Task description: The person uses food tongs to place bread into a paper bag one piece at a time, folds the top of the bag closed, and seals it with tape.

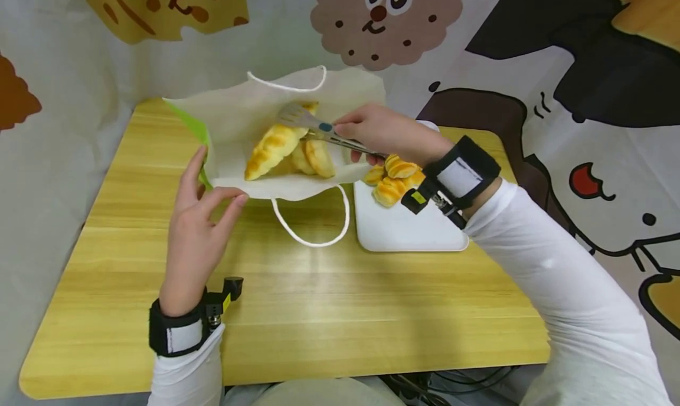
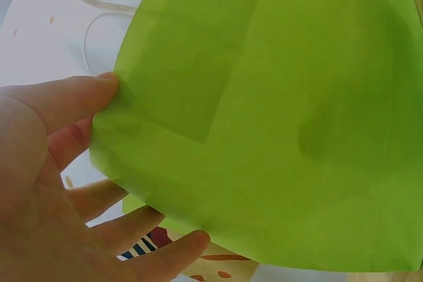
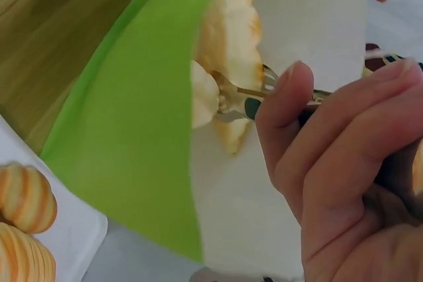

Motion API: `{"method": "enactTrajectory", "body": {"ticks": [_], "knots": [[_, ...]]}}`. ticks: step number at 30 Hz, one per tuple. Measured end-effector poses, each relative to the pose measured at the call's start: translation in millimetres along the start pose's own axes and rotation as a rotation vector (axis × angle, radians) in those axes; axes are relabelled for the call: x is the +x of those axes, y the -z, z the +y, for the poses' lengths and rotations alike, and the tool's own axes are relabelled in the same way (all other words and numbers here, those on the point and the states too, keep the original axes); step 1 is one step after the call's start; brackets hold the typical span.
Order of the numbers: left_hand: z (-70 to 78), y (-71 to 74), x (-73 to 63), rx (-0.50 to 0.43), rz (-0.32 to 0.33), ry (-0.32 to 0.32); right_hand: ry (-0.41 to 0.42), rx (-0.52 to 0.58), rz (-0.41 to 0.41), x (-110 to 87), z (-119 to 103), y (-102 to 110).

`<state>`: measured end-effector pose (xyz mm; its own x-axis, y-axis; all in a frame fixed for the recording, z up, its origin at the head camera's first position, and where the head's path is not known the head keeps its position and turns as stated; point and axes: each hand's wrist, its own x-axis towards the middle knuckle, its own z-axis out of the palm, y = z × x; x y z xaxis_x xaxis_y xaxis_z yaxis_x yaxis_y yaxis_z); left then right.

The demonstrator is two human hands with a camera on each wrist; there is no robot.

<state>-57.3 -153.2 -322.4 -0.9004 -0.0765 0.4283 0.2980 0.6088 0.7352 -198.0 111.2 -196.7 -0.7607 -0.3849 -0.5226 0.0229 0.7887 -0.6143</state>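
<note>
A paper bag [image 1: 228, 111], white inside and green outside, lies open toward me with white rope handles. At its left rim my left hand [image 1: 199, 229] holds the edge between thumb and fingers; the left wrist view shows the bag's green side [image 2: 264, 123]. My right hand [image 1: 379, 131] grips metal tongs [image 1: 340, 137], reaching into the bag's mouth from the right. The tongs' head [image 1: 294, 115] is at the upper end of a long golden bread roll [image 1: 273, 149]; whether it clamps the roll I cannot tell. Smaller bread pieces [image 1: 319, 158] lie beside it inside the bag.
Right of the bag, a white tray [image 1: 414, 232] bears several striped bread rolls [image 1: 393, 187], partly hidden by my right wrist. Both stand on a wooden table [image 1: 319, 305]. A cartoon-printed cloth [image 1: 281, 28] hangs behind. Cables [image 1: 451, 388] lie below the table's front edge.
</note>
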Motion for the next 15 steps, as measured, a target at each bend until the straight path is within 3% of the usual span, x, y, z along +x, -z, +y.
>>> {"method": "enactTrajectory", "body": {"ticks": [15], "knots": [[-0.3,-1.1,0.8,-0.02,0.008,0.013,0.008,0.02,0.006,-35.8,21,23]]}}
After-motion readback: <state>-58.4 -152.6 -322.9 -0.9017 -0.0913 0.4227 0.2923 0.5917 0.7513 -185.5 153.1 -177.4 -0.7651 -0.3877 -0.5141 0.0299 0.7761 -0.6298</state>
